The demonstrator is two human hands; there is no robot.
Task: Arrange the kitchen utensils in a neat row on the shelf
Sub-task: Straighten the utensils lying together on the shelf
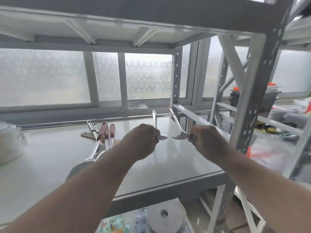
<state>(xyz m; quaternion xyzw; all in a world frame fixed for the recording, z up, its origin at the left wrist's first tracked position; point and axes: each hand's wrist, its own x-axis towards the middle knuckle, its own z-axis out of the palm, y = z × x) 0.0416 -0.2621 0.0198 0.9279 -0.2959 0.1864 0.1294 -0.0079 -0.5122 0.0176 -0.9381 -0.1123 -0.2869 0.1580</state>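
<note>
Hands first, from the head camera: the left hand (143,140) is curled shut around the blade end of a slim polished steel turner (155,121), whose handle points away from the person toward the frosted patterned window (148,76). The right hand (204,142) pinches the flat blade of a second steel spatula with a brass-tipped handle (175,120), fingers closed on the metal. Both utensils are held just above the glossy pale grey metal shelf (168,165), blade tips nearly meeting between the hands, handles running roughly parallel but splaying a little, the right one leaning left at its far end.

What the coming move turns on, I judge, is that long axis: each handle lies beyond its hand, so setting them down straight means swinging the far ends into line with the cluster to the left. That cluster holds a large shiny steel ladle (84,163), two utensils with dark red wooden handles (107,132) and a pair of plain steel handles (91,127), lying close together, overlapping in places and not evenly spaced. The left hand is nearer to them.

Steel on this smooth shelf looks likely to slide. A cloudy plastic bag (10,142) sits at the far left edge.
</note>
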